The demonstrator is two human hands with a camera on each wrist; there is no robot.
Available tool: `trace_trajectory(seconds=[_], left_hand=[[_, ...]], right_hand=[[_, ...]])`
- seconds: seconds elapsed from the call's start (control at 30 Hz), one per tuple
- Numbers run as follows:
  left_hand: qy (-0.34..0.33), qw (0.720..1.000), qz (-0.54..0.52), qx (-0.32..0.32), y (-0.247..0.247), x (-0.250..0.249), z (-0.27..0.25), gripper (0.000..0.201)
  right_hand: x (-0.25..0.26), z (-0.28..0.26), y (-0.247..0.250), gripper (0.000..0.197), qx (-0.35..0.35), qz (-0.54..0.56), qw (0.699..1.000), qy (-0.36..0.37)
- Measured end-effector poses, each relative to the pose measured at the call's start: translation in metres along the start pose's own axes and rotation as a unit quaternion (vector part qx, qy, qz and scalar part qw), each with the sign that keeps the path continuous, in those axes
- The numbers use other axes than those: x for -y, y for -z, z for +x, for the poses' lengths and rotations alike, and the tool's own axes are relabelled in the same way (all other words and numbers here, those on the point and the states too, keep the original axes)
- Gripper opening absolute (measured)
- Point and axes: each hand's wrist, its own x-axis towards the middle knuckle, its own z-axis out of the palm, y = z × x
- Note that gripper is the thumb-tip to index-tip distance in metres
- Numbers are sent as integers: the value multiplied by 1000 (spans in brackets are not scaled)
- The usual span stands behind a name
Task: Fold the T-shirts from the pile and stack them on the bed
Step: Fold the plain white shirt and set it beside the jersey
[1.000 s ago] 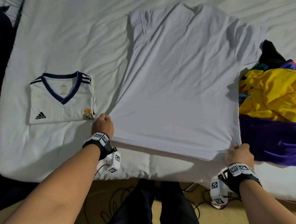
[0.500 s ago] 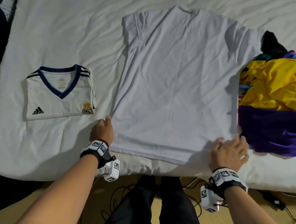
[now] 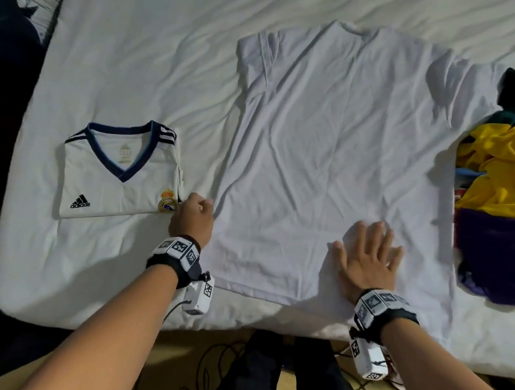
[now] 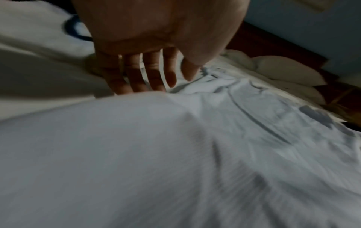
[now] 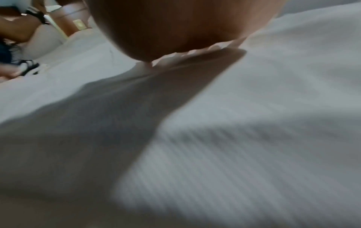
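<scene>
The plain white cotton T-shirt (image 3: 332, 158) lies spread face-down or face-up, I cannot tell which, flat on the white-sheeted bed (image 3: 132, 44), its hem nearest the person and its neck farthest away. The right hand (image 3: 366, 262) rests palm-down on the lower part of the shirt with fingers straight and spread, holding nothing. The left hand (image 3: 192, 217) sits at the shirt's lower left edge; from the head view its fingers look bent under, yet the left wrist view shows the fingers (image 4: 136, 74) fairly straight and apart, their tips touching the cloth, so I judge it relaxed rather than pinching. The shirt looks light, thin and limp: it creases easily, will sag if lifted by one point, and probably clings a little to the sheet, so it is best taken by two points at once, at a shoulder and the hem on one side, to bring that side over. Just left of the left hand lies a folded white football jersey with a navy V-collar (image 3: 120, 172); right of the right hand is the heap of yellow, purple and dark garments (image 3: 508, 193). Only the head view shows the whole layout; the right wrist view shows mostly blurred cloth under the palm (image 5: 185, 26).
</scene>
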Motion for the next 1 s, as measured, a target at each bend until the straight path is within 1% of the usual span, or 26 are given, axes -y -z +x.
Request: trace_trajectory(seconds=[0.03, 0.07, 0.1, 0.13, 0.17, 0.2, 0.23, 0.27, 0.3, 0.33, 0.37, 0.4, 0.43, 0.47, 0.5, 0.53, 0.57, 0.6, 0.63, 0.7, 0.77, 0.87, 0.93, 0.97, 1.0], left_hand=[[-40, 999, 9, 14, -4, -15, 2, 32], [-79, 996, 39, 36, -9, -29, 4, 39], [-116, 987, 95, 53, -15, -40, 5, 47], [-146, 973, 167, 58, -21, -46, 7, 52], [-159, 959, 229, 52, -26, -48, 10, 54], [-147, 949, 275, 45, -28, -47, 16, 57], [-111, 948, 294, 41, -26, -48, 20, 62], [-70, 957, 281, 32, -25, -52, 24, 67], [-42, 966, 254, 15, -24, -59, 25, 71], [-47, 971, 235, 0, -26, -71, 23, 74], [-84, 969, 232, 1, -32, -86, 16, 79], [-153, 957, 245, 15, -41, -101, 4, 82], [-233, 935, 264, 47, -54, -113, -13, 83], [-304, 907, 277, 85, -68, -118, -33, 82], [-352, 885, 280, 123, -83, -116, -52, 79], [-379, 867, 285, 156, -95, -107, -67, 75], [-385, 857, 292, 180, -103, -93, -77, 72], [-383, 854, 297, 187, -107, -76, -80, 69], [-383, 854, 303, 176, -107, -59, -78, 68], [-369, 864, 310, 145, -97, -29, -66, 69], [-325, 884, 316, 117, -79, -6, -51, 69], [-230, 911, 337, 57, -47, 29, -28, 68], [-166, 927, 334, 39, -34, 35, -22, 69], [-149, 931, 333, 24, -34, 27, -25, 70], [-153, 931, 331, 10, -40, 12, -32, 71]], right_hand=[[9, 5, 1, 76, 3, 0, 1000, 30], [18, 10, 1, 74, 10, -3, 997, 71], [25, 14, -1, 72, 21, -7, 994, 108], [28, 16, -4, 71, 33, -12, 991, 127], [28, 19, -6, 71, 40, -13, 992, 118], [27, 22, -6, 72, 40, -8, 996, 79], [25, 24, -4, 73, 36, 4, 999, 24], [24, 29, 1, 75, 34, 19, 999, -34], [24, 34, 7, 76, 34, 32, 996, -78], [27, 40, 14, 76, 30, 38, 994, -96], [32, 46, 20, 75, 13, 36, 996, -81], [38, 50, 23, 73, -6, 28, 999, -37], [45, 52, 24, 73, -15, 17, 999, 24], [49, 50, 21, 73, -6, 6, 996, 85], [50, 45, 16, 73, 13, -4, 991, 131], [49, 38, 10, 74, 35, -10, 987, 157], [42, 28, 4, 75, 47, -12, 985, 168], [31, 18, -2, 71, 43, -15, 984, 174], [18, 8, -8, 66, 32, -24, 984, 175], [-15, -5, -10, 63, 12, -38, 989, 146], [-52, -11, -6, 65, 6, -31, 996, 82], [-99, -13, 2, 68, 3, 8, 999, -32], [-110, -11, 5, 71, -13, 50, 992, -114], [-105, -7, 5, 75, -25, 68, 987, -142], [-94, -2, 5, 78, -35, 82, 985, -147]])
